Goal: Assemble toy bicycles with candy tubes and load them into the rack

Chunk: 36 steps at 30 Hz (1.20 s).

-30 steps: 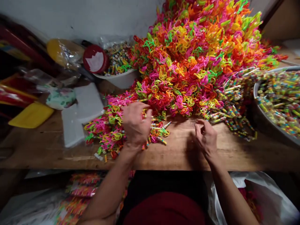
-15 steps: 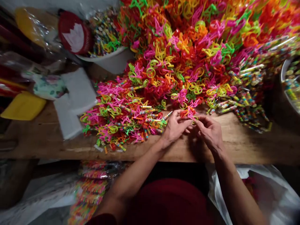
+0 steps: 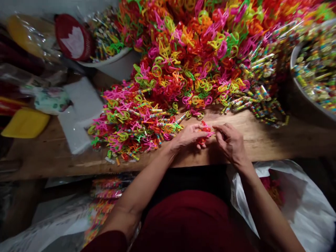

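Near the table's front edge, my left hand (image 3: 193, 135) is closed on a few small plastic pieces (image 3: 206, 130), red and pink, that look like tiny toy bicycles or glasses; their exact kind is too small to tell. Close by on the right, my right hand (image 3: 230, 141) has thumb and fingers pinched together at the edge of these pieces. Whatever sits between its fingertips is too small to name. Just beyond my hands lies a big heap of the same neon plastic pieces (image 3: 181, 73). A smaller pile (image 3: 126, 122), mixed with patterned tubes, spreads to the left.
Patterned tubes (image 3: 257, 94) lie loose at the right, beside a large round tub (image 3: 295, 66) full of them. At the back left stand a white bucket (image 3: 115, 66) and a red basket (image 3: 75, 38). White packets (image 3: 82, 101) rest left; a white sack (image 3: 301, 196) hangs below the table edge.
The view has shifted, showing more of the right tub. My hands have moved slightly apart; the plastic pieces stay with my left hand. A few pieces now lie on the wood beyond my hands.
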Each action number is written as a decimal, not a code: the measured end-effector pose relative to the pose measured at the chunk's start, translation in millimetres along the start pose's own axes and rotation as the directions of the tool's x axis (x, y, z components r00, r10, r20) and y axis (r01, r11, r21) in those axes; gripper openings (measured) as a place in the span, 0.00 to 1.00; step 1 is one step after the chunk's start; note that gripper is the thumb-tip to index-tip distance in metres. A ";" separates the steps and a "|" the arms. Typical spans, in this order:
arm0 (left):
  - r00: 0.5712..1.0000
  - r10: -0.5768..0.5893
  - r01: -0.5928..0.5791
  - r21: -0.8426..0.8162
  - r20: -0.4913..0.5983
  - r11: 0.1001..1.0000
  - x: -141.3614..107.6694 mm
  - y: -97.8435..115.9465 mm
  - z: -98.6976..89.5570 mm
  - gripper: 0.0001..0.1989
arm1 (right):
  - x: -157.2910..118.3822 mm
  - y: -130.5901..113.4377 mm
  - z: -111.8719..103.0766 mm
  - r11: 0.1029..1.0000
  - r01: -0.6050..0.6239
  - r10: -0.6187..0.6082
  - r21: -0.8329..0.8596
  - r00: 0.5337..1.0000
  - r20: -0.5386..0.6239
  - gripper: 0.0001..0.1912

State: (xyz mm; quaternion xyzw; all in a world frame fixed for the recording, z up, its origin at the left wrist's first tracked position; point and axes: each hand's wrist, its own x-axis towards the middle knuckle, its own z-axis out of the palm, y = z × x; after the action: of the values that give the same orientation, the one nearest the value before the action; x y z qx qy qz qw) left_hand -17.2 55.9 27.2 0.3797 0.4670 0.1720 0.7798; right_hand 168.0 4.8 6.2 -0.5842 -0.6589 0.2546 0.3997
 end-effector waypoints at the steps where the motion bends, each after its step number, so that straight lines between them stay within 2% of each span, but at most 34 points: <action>1: 1.000 -0.009 0.009 -0.013 0.019 1.000 0.8 -0.5 -0.1 0.26 | -0.1 0.1 1.4 1.000 -0.001 0.001 0.029 1.000 -0.001 0.13; 4: 0.998 -0.045 0.049 -0.123 0.035 0.991 -0.1 -2.6 -4.4 0.33 | -0.6 10.0 0.9 0.989 -0.058 0.061 0.133 0.998 -0.013 0.12; 6: 0.996 -0.092 0.084 -0.251 -0.020 0.964 -3.5 -2.8 -9.6 0.25 | 3.2 23.6 -5.1 0.995 -0.072 0.078 0.068 0.993 -0.093 0.13; 9: 0.982 -0.178 0.124 -0.475 -0.070 0.871 -11.1 -1.1 -15.6 0.06 | 19.5 44.1 -16.5 0.969 -0.056 0.006 -0.242 0.979 -0.203 0.13; 11: 0.979 -0.200 0.149 -0.563 -0.029 0.813 -15.6 -0.3 -16.3 0.03 | 35.5 52.7 -19.3 0.888 -0.056 -0.026 -0.456 0.985 -0.172 0.13; 14: 0.986 -0.170 0.138 -0.605 0.005 0.785 -17.8 -1.7 -14.1 0.02 | 58.9 58.7 -13.6 0.733 -0.014 -0.047 -0.680 0.996 -0.071 0.13; 16: 0.992 -0.126 0.082 -0.618 -0.029 0.782 -16.5 -4.2 -14.1 0.01 | 70.0 61.6 -7.4 0.668 0.031 -0.065 -0.743 0.998 -0.016 0.12; 18: 0.995 -0.082 0.030 -0.626 -0.054 0.779 -14.6 -7.5 -16.5 0.04 | 76.8 64.5 -3.4 0.653 0.067 -0.069 -0.755 0.997 0.028 0.11; 21: 0.993 -0.071 -0.003 -0.645 -0.089 0.764 -12.4 -12.4 -20.6 0.05 | 80.8 65.1 -3.1 0.660 0.129 -0.100 -0.740 0.991 0.084 0.12; 24: 0.989 -0.101 0.004 -0.655 -0.110 0.755 -10.8 -15.0 -19.9 0.08 | 80.3 57.5 -5.1 0.670 0.240 -0.223 -0.702 0.968 0.117 0.12; 27: 0.994 -0.033 -0.040 -0.621 -0.105 0.783 -9.6 -14.1 -13.2 0.08 | 74.5 43.8 -5.3 0.719 0.310 -0.338 -0.622 0.938 0.078 0.10; 30: 0.991 0.023 -0.096 -0.590 -0.130 0.802 -8.6 -11.3 -3.8 0.07 | 58.7 27.7 -5.6 0.782 0.364 -0.393 -0.506 0.918 0.053 0.08; 33: 0.989 0.028 -0.110 -0.598 -0.145 0.794 -8.2 -10.4 6.2 0.03 | 30.7 11.1 -6.1 0.907 0.328 -0.341 -0.263 0.940 -0.003 0.10; 36: 0.995 0.027 -0.085 -0.635 -0.101 0.768 -9.1 -12.7 16.2 0.02 | -0.6 -0.7 -2.8 0.986 0.165 -0.163 0.037 0.986 -0.043 0.12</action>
State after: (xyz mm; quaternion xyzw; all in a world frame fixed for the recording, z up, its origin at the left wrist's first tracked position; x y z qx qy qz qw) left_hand -9.0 34.9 27.5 0.0986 0.4023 0.3597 0.8361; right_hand 169.9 3.7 8.2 -0.5246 -0.6914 0.2226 0.4441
